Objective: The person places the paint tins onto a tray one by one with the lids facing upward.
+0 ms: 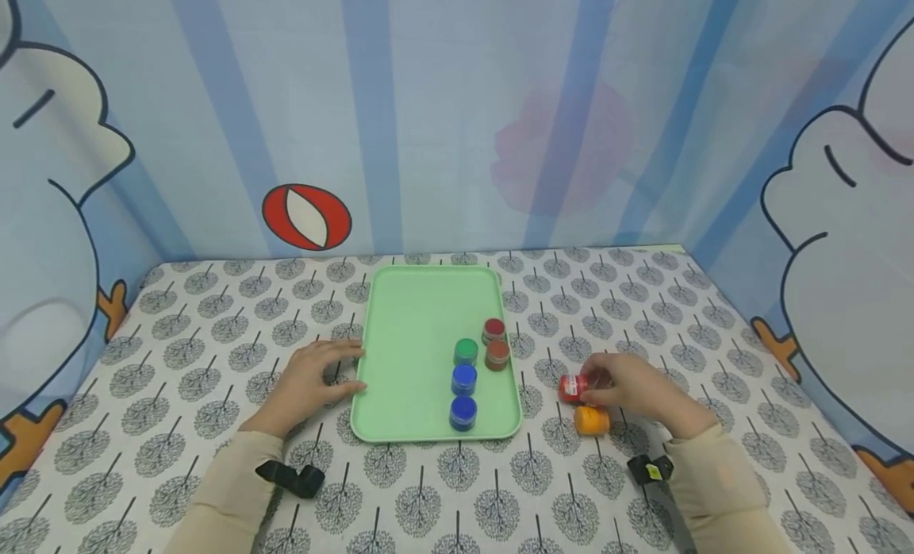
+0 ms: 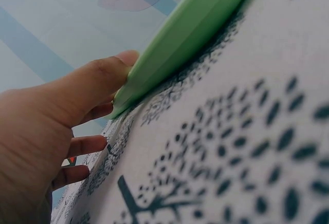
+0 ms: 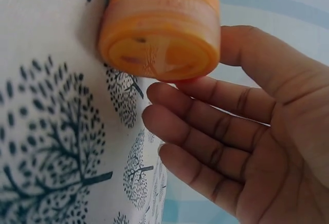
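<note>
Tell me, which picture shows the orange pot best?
The right wrist view: the orange pot fills the top, lying on its side, bottom facing the camera. The head view shows it small beside the right hand. The left wrist view misses it.

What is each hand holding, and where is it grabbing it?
The right hand pinches the red jar at its end, on its side. The left hand holds nothing; its fingers touch the green tray's left edge.

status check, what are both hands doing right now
Left hand rests open against tray edge. Right hand pinches red jar lying beside tray. Orange jar lies next to it.
</note>
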`<state>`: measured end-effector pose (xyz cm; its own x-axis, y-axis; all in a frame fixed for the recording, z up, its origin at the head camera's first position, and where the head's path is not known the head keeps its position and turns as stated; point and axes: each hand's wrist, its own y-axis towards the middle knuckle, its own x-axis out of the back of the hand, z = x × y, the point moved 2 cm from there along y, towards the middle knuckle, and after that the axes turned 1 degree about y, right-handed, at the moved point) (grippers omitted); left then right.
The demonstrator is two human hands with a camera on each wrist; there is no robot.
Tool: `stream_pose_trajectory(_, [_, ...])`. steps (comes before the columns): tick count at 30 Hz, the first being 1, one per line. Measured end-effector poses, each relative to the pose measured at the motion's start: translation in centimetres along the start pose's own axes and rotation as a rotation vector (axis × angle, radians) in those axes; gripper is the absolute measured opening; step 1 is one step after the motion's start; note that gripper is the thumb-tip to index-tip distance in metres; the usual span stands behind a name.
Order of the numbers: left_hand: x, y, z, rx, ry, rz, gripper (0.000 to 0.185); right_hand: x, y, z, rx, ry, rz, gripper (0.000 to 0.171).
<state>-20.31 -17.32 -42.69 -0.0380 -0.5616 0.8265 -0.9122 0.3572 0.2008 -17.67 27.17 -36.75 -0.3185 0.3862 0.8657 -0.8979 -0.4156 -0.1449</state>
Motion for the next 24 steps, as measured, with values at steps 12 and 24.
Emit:
stream_pose_trajectory(12, [0.0,0.0,-0.1,-0.003,-0.006,0.008,0.056,-0.4,0.4,0.7,0.001,-0.038,-0.091,0.017])
stream_pose_trajectory(24, [0.0,0.0,0.1,0.002,-0.014,0.003,0.056,-0.4,1.1,3.1,0.046,-0.129,-0.238,0.026])
